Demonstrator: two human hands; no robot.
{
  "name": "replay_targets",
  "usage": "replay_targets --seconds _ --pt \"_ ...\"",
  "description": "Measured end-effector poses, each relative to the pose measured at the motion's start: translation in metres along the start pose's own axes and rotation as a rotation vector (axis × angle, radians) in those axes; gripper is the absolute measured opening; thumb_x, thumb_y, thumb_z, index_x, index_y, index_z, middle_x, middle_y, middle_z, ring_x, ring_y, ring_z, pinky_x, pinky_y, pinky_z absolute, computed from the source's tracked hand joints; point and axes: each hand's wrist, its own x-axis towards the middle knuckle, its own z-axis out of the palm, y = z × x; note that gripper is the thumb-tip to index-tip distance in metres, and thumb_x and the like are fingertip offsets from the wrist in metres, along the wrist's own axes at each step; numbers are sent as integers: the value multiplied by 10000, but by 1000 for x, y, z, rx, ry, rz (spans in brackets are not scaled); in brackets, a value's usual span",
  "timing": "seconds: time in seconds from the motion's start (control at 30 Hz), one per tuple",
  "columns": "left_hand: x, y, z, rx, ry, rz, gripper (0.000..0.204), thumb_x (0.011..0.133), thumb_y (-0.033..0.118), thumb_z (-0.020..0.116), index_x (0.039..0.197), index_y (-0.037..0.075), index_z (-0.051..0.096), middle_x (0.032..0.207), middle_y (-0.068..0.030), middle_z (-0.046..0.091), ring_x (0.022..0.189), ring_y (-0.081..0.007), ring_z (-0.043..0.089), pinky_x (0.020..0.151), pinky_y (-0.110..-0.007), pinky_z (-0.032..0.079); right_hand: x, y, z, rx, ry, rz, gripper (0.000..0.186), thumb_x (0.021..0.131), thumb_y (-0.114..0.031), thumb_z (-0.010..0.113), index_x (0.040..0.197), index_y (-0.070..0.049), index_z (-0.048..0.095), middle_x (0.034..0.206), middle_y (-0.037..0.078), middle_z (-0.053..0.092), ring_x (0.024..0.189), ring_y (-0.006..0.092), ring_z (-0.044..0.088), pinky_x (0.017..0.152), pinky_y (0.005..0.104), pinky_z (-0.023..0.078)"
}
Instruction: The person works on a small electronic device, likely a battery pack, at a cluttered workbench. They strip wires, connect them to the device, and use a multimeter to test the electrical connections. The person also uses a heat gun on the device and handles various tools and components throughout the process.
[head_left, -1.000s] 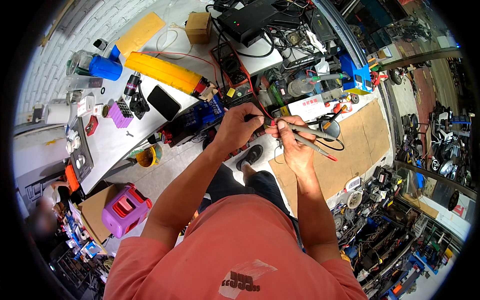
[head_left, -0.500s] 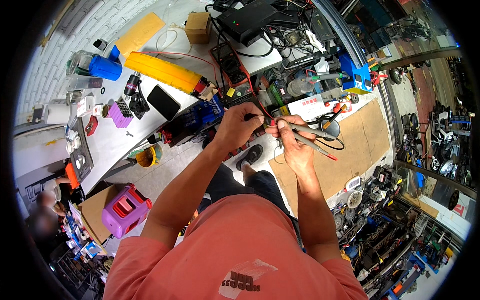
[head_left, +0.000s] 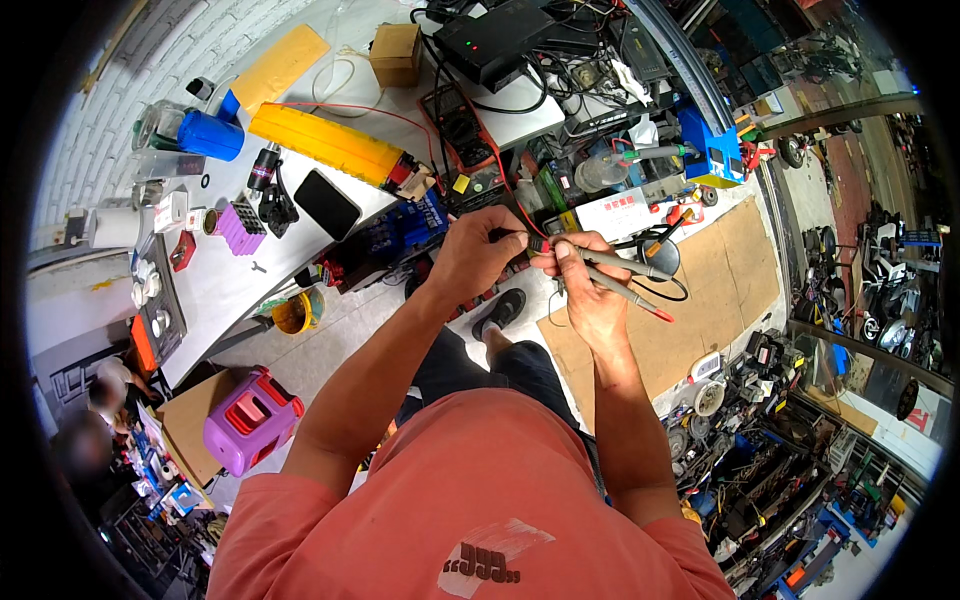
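Observation:
My left hand (head_left: 474, 258) is closed on a small black part (head_left: 533, 243) with a red end, directly in front of me over the gap beside the bench. My right hand (head_left: 590, 298) is closed around two grey test probes (head_left: 637, 300), their fingertip end meeting the black part. One probe shows a red tip, pointing down-right, and a black lead loops below them. A red wire (head_left: 508, 195) runs up to a black-and-red multimeter (head_left: 458, 125) on the bench. Exactly what my fingers cover at the joint is hidden.
The cluttered white bench (head_left: 225, 300) carries a yellow case (head_left: 325, 140), a phone (head_left: 328, 205) and a black powered box (head_left: 485, 45). Cardboard (head_left: 660, 330) lies on the floor at right, a pink stool (head_left: 252, 420) stands lower left, and another person (head_left: 105, 405) is at the far left.
My hands and the probes hold almost the same position. The person at the far left has shifted slightly.

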Motion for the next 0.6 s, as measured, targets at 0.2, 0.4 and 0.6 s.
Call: replay_targets --seconds 0.2,0.4,0.6 --pt "0 0 0 6 -2 -2 88 939 106 712 933 19 700 811 34 619 772 -61 505 708 -271 431 0 2 -1 10 -9 -5 175 1040 -99 618 1085 67 650 941 122 697 822 194 749 729 295 611" --pt "0 2 0 16 6 -20 86 942 108 710 934 23 704 808 33 619 767 -63 502 695 -275 431 1 1 -1 -6 -7 -10 167 1039 -91 612 1069 68 654 928 119 700 819 189 749 729 293 612" --pt "1 3 -1 8 4 -24 104 943 125 710 935 21 702 819 28 628 780 -68 512 714 -275 437 3 2 -2 -12 -9 -2 164 1040 -86 608 1061 70 654 928 122 706 815 184 749 729 292 615"
